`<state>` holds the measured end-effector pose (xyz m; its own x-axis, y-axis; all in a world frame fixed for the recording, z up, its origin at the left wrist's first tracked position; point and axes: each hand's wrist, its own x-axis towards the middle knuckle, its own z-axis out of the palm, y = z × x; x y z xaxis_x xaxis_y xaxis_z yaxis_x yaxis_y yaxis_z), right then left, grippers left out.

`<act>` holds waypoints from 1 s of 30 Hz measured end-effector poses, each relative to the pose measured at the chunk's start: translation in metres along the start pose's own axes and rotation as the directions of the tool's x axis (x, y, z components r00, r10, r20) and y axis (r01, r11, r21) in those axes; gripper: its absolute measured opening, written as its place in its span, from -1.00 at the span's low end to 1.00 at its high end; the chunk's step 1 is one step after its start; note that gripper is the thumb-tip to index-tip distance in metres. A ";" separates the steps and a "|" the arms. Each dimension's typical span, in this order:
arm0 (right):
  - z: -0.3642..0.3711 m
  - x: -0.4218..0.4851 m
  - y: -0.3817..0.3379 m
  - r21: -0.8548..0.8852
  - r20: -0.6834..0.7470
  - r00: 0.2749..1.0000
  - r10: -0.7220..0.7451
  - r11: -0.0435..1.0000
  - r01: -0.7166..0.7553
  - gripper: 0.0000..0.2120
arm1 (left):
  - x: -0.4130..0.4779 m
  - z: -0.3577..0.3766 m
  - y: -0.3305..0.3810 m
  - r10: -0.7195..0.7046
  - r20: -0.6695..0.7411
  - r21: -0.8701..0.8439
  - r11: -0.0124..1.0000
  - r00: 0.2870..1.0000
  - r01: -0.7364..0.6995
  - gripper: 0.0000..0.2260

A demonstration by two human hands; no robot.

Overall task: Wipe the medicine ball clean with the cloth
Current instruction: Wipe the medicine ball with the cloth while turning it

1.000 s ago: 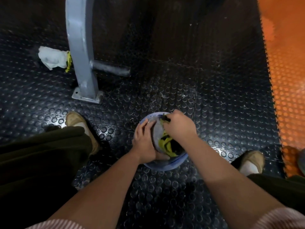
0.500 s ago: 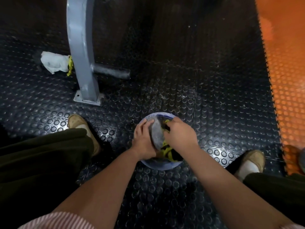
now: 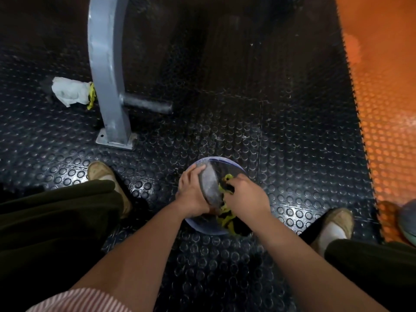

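A crumpled white rag lies at far left on the black studded mat, with a yellow scrap touching its right edge. Just beside it stands a grey steel post, fixed to the mat by a base plate and carrying a short bar that juts to the right. Below, a tan shoe pokes out from a dark trouser leg, and a striped sleeve shows at the bottom edge. At centre, a person reaches down to a blue-and-grey ball that sits on the mat between the two shoes. The left hand has its grip clenched round the ball's left side, fingers curled over the top. The right hand, just across the grey panel, has its grip closed on a yellow-and-black cloth and presses it against the ball's right side; loose ends of the cloth trail down toward the person. Further right, a second shoe, worn with a white sock, rests on the mat near the toothed seam where the mat meets orange studded flooring. A rounded grey object, cut by the frame's right edge, sits on the orange part; what it is cannot be told.
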<state>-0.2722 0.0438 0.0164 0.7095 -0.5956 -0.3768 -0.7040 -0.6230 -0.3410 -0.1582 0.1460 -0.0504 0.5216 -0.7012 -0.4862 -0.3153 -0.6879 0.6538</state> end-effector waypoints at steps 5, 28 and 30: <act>-0.009 0.039 -0.008 0.092 -0.036 0.995 0.092 0.992 -0.088 -0.72 | -0.009 0.008 0.003 -0.005 0.027 0.062 0.998 1.000 0.003 0.07; -0.013 0.038 -0.011 0.136 0.011 0.993 0.116 0.984 -0.116 -0.80 | 0.005 -0.002 0.016 -0.056 0.008 -0.085 0.995 0.998 0.056 -0.12; -0.006 0.016 -0.006 0.109 -0.004 0.998 0.068 0.992 -0.067 -0.73 | 0.008 -0.005 0.014 -0.059 0.023 -0.068 0.996 0.998 0.061 -0.11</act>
<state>-0.2564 0.0351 0.0175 0.6604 -0.6382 -0.3956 -0.7491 -0.5229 -0.4068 -0.1545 0.1320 -0.0422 0.5207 -0.6633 -0.5374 -0.2286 -0.7149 0.6608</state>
